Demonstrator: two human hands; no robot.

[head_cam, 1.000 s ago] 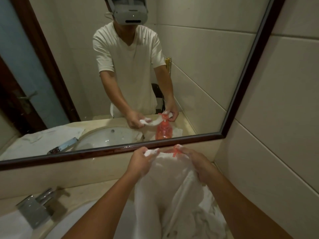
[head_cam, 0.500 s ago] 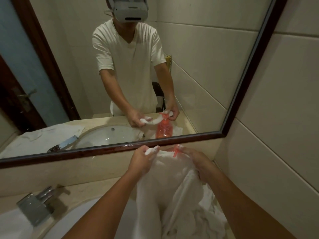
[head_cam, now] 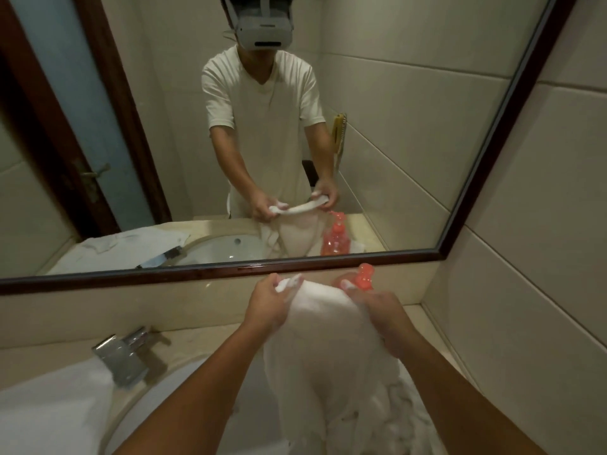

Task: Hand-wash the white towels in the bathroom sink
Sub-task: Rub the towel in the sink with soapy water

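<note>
Trainee: Towel [head_cam: 328,343] location and hold?

Technician: Held up over the right part of the sink [head_cam: 254,425], facing the mirror [head_cam: 410,77]. Left hand [head_cam: 267,307] pinches one bunched corner. Right hand [head_cam: 384,320] grips the other end of the upper edge. Fingers [head_cam: 266,285] of both are curled tight on cloth.

Trainee: Change over the last second?

Technician: Both hands have risen. In the reflection they now stand above the pump of the soap bottle [head_cam: 363,277]; before, they were level with it. Judgement: the towel is being spread for soaping or rubbing, so washing is under way, not finished.

Trainee: Orientation?

Technician: Gripped edge runs left to right, roughly parallel to the mirror. Long axis hangs downward from it toward the person. Lower end is bunched at lower right, and its exact resting place cannot be told. Second towel [head_cam: 49,415] lies on the counter [head_cam: 203,343], left of the faucet [head_cam: 121,356].
</note>
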